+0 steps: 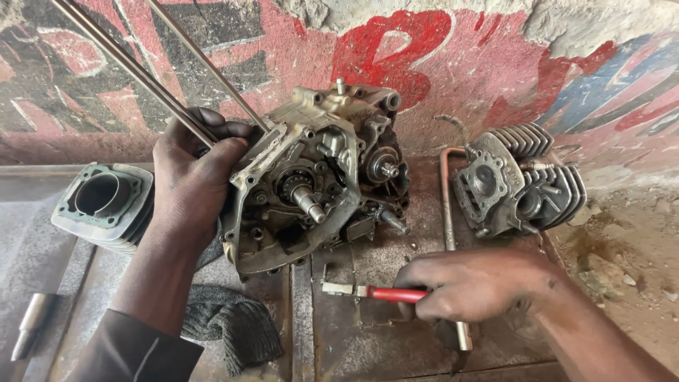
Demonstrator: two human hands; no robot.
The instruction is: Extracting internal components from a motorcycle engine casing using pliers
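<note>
A greasy engine crankcase [318,187] stands upright on a metal workbench [339,339], with shafts sticking out toward me. Long thin studs [141,71] rise from its upper left corner toward the top left. My left hand [194,177] grips the crankcase's upper left edge at the base of those studs. My right hand [474,283] rests low on the bench to the right and holds a red-handled tool [375,292] whose metal tip points left, just below the crankcase.
A finned cylinder barrel [102,201] lies at the left. A finned cylinder head [520,180] sits at the right, with a bent steel bar [450,226] beside it. A dark knitted rag [230,325] and a metal punch [28,325] lie near me. A painted wall stands behind.
</note>
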